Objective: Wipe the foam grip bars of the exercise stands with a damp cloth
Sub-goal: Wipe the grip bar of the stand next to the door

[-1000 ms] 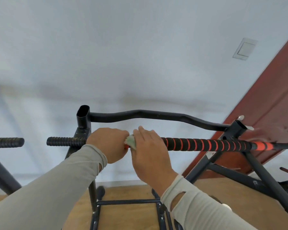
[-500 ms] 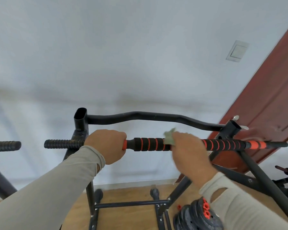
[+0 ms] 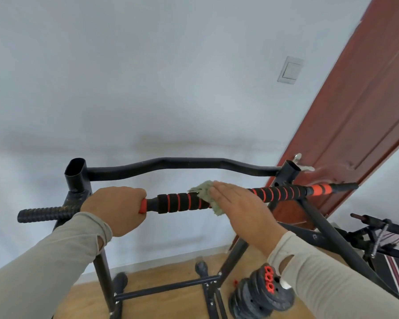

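The right hand (image 3: 242, 210) lies flat, fingers extended, pressing a pale green cloth (image 3: 207, 196) onto the foam grip bar (image 3: 180, 202); most of the cloth is hidden beneath the palm. The left hand (image 3: 118, 209) is fisted around the bar's left end. The foam is black with orange rings, running across a black stand (image 3: 75, 178). Behind are a white wall (image 3: 148, 77), a red door (image 3: 364, 111) and wood floor (image 3: 166, 302).

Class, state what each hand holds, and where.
Left hand grips the bar at its orange end collar. Right hand presses the cloth flat against the bar's middle.
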The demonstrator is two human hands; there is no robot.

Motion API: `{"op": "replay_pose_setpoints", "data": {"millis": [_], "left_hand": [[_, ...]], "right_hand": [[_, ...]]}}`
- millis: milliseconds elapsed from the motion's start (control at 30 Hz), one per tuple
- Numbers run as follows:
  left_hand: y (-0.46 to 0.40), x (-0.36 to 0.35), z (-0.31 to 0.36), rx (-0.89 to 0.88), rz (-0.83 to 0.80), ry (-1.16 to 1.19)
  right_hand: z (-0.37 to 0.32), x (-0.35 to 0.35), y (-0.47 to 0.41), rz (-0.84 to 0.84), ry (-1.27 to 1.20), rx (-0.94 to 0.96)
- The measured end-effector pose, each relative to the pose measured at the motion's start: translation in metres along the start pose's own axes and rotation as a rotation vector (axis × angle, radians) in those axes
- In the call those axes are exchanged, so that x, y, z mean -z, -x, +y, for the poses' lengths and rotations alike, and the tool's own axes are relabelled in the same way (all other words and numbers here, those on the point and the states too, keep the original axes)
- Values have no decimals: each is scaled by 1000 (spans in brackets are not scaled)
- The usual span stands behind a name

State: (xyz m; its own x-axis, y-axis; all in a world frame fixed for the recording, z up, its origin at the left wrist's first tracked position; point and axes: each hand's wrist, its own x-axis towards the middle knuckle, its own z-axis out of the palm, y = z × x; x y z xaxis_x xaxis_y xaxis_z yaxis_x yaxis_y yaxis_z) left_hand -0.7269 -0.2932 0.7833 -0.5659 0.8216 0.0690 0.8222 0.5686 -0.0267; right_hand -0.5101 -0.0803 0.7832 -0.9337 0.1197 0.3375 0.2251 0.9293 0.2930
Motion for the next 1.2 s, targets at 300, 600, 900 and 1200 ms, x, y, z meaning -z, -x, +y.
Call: {"op": "replay_pose_setpoints", "data": {"millis": [300, 600, 900, 1200], "left_hand": [[2, 5, 8, 14, -5, -39], [2, -9, 27, 47, 184, -98], [0, -9, 27, 27, 181, -131], [-1, -11, 26, 2, 129, -53]], "right_hand": [[11, 24, -7, -211, -126, -496], [-112, 11, -47, 70, -392, -137], [103, 12, 25, -282, -6, -424], [72, 30, 3, -376, -21, -581]]}}
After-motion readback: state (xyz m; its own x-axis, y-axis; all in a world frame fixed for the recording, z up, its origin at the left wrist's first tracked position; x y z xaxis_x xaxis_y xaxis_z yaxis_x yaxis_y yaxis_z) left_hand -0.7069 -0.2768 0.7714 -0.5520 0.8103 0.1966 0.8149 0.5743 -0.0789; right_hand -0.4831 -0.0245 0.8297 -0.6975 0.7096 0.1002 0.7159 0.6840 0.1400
